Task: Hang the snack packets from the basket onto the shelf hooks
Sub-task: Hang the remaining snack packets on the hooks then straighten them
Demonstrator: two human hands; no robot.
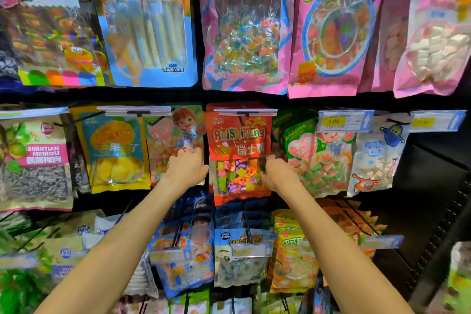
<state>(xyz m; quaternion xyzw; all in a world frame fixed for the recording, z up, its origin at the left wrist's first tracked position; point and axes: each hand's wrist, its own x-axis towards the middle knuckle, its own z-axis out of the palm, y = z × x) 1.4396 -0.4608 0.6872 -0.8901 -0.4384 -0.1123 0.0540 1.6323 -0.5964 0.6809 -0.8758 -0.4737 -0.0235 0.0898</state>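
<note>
Head view: the red sweet packet [239,145] looks hung on its shelf hook [245,112] between the hands, right hand [279,173] pinching its edge, left hand [186,168] alongside, grip unclear; basket unseen, so what remains is unknown.

Shop, snack packets [239,150] hung on hooks, price tags [344,121]

- Black shelf back panel [433,160], bare at 3 o'clock.
- Dark perforated upright [438,237] slanting down at 4 o'clock.
- Blue price-label holder [344,121] with a yellow tag at 2 o'clock.
</note>
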